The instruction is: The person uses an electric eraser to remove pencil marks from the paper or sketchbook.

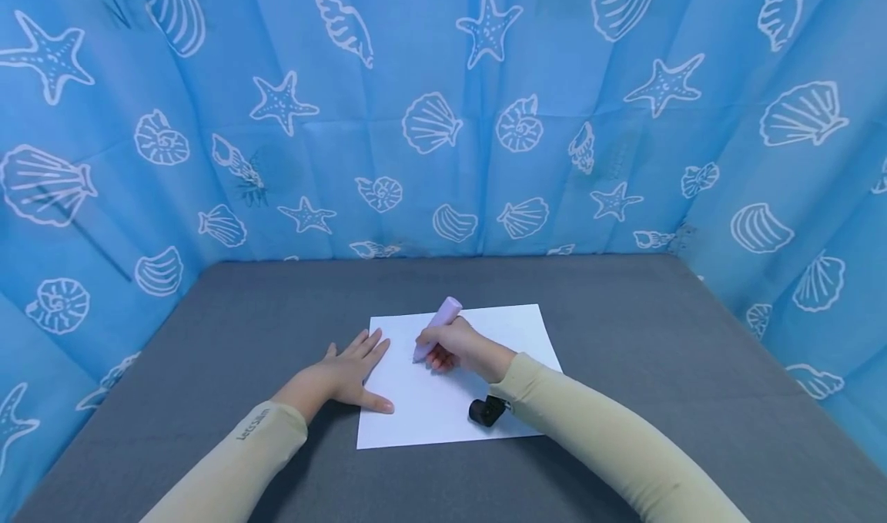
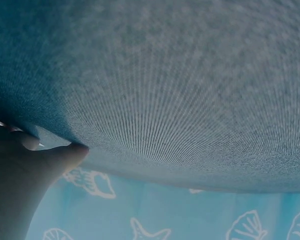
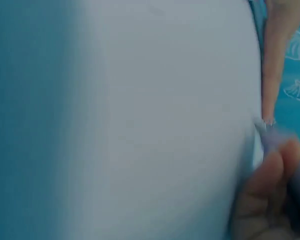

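Note:
A sheet of white paper (image 1: 416, 423) lies on the grey cloth. My right hand (image 1: 453, 346) grips a thick lavender marker (image 1: 446, 312) over the upper middle of the sheet. Its narrow tip points down and to the left, right at the paper, where a faint mark shows. The right wrist view catches the marker (image 3: 277, 140) blurred between fingertips (image 3: 270, 172). On the sheet's left edge my left hand (image 1: 349, 373) rests with fingers spread, thumb and fingertips over the paper. Only part of the left hand (image 2: 30, 165) shows in the left wrist view.
A grey cloth (image 1: 277, 300) covers the table. Blue curtains (image 1: 388, 145) printed with white shells and starfish stand behind it and at both sides. A small black camera (image 1: 487, 411) at the right wrist hangs over the paper's lower right part.

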Demonstrator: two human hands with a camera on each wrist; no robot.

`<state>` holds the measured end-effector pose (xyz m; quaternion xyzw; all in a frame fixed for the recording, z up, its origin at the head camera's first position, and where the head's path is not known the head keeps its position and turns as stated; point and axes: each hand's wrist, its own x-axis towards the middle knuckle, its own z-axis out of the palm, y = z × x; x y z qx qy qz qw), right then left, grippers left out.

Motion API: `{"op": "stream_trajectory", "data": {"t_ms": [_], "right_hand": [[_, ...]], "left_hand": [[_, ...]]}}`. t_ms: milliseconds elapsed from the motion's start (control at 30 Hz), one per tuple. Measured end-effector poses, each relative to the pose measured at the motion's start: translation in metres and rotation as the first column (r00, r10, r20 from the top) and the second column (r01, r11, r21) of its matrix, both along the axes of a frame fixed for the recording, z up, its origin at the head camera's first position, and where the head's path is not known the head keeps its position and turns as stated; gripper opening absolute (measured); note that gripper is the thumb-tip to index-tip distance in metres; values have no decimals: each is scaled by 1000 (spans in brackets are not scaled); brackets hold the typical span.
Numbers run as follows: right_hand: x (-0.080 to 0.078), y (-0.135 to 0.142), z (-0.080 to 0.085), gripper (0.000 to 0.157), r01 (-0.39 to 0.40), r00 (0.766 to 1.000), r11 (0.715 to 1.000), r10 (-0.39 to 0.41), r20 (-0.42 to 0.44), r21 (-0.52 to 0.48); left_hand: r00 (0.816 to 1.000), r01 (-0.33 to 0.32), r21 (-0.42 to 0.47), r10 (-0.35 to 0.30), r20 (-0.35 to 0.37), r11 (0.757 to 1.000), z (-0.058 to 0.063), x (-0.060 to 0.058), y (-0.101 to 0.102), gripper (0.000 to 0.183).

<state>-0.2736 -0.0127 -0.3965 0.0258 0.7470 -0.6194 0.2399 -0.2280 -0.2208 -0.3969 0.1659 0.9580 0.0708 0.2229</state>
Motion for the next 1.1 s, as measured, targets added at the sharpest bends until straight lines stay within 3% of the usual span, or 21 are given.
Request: {"op": "stream_trajectory", "data": {"t_ms": [267,400,600,900,1100], "right_hand": [[1,3,1,22,27,999,1000,-27,-19,10],[2,1,1,23,36,999,999,-35,-37,17],[1,3,1,21,-21,999,999,22,-40,28],[-1,6,-1,15,-14,1000,999,14,0,-50],[0,1,0,12,14,1000,999,-14,-6,-47]], "left_hand": [[1000,-6,2,6,-12,1000,-5,-1,1,116],[1000,6,7,-6,-20,1000,0,1,1,114],[999,24,17,-23,-27,1000,-1,1,0,113],[999,18,6,-18,-30,1000,-4,0,-2,114],[1000,17,15,-16,-25,1000,-1,0,-1,113]]}}
